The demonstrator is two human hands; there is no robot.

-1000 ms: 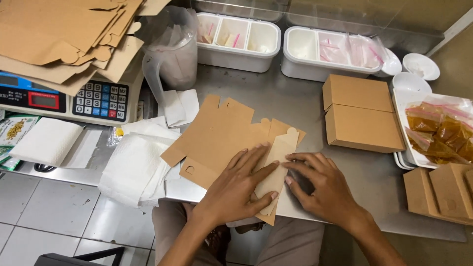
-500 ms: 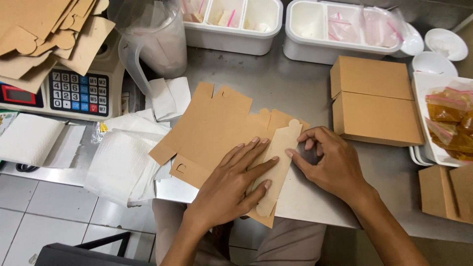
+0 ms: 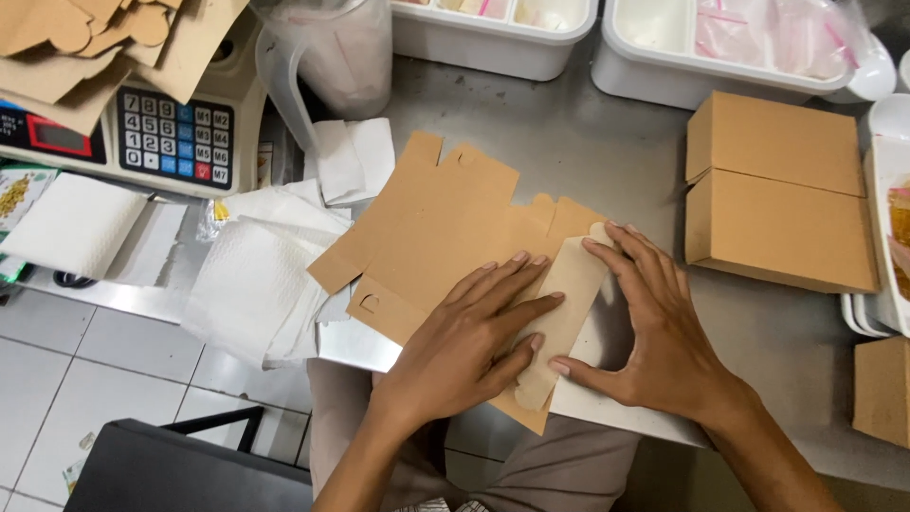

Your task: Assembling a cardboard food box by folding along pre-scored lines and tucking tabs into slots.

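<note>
Left of two folded brown boxes (image 3: 777, 194) on a steel counter (image 3: 607, 142), a flat kraft cardboard blank (image 3: 431, 232) lies pinned; left hand (image 3: 469, 346) spread flat, right hand (image 3: 664, 332) splayed pressing its pale side flap (image 3: 567, 299).

Bare hands (image 3: 474, 341), forearms uncovered, no sleeves; grey-brown trousers (image 3: 559, 465).

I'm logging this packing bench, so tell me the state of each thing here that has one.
Flat box: unfolded, side flap bent over.
Left hand: flat, pressing the box.
Right hand: spread, fingertips on the flap.
Two brown boxes: closed.
Scale: partly covered by cardboard sheets.
White tubs: open.
</note>
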